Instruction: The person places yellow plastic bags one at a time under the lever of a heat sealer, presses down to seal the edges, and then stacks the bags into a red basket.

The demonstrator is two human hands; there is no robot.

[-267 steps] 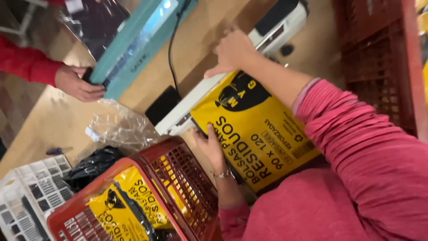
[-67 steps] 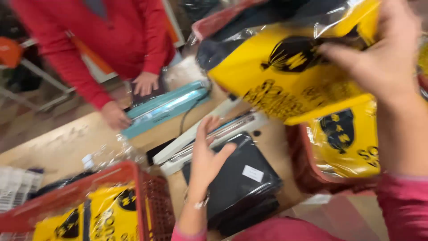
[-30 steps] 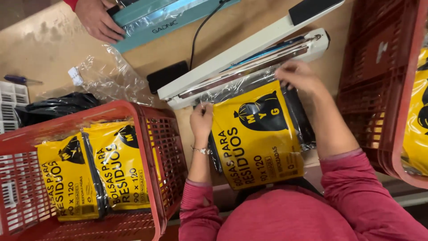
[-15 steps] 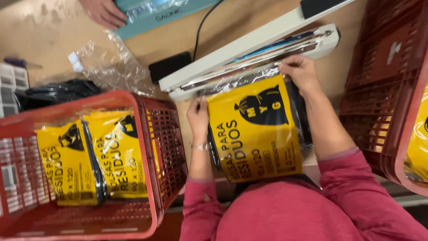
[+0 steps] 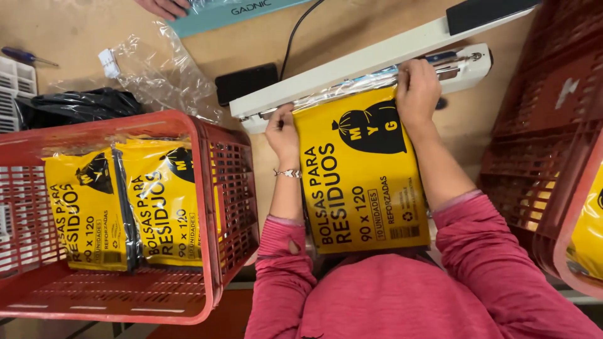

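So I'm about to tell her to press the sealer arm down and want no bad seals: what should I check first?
1. Clear top edge of the yellow pack lies under the sealer arm: ok.
2. Edge flat, no wrinkles: cannot tell, the film is shiny.
3. Left hand holds one corner: ok.
4. Right hand clear of the bar: not ok, fingers rest at it.
5. Room in the red crate for the pack: ok.
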